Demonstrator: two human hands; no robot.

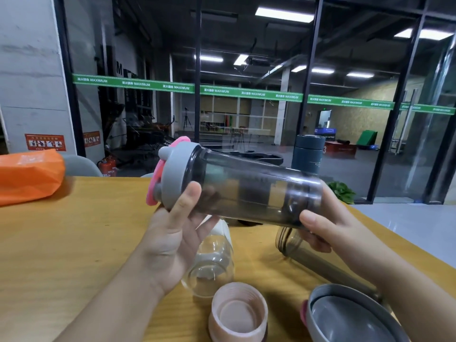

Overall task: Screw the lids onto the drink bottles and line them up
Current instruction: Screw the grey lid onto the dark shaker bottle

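Gripping one lidded smoky bottle (256,188) in both hands, left hand (172,233), right hand (325,225), two open bottles, two loose lids

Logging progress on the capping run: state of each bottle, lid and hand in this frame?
Dark bottle: capped with the grey lid, held sideways in the air.
Clear bottle: uncapped, lying on the table.
Tinted bottle: uncapped, lying down.
Pink lid: off, threads up.
Second grey lid: off, upside down.
Left hand: holding the lid end.
Right hand: gripping the base.

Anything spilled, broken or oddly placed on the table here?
No spill or damage shows. Two uncapped bottles, clear bottle and smoky bottle, lie on their sides on the table, their lids, pink lid and grey lid, loose nearby.
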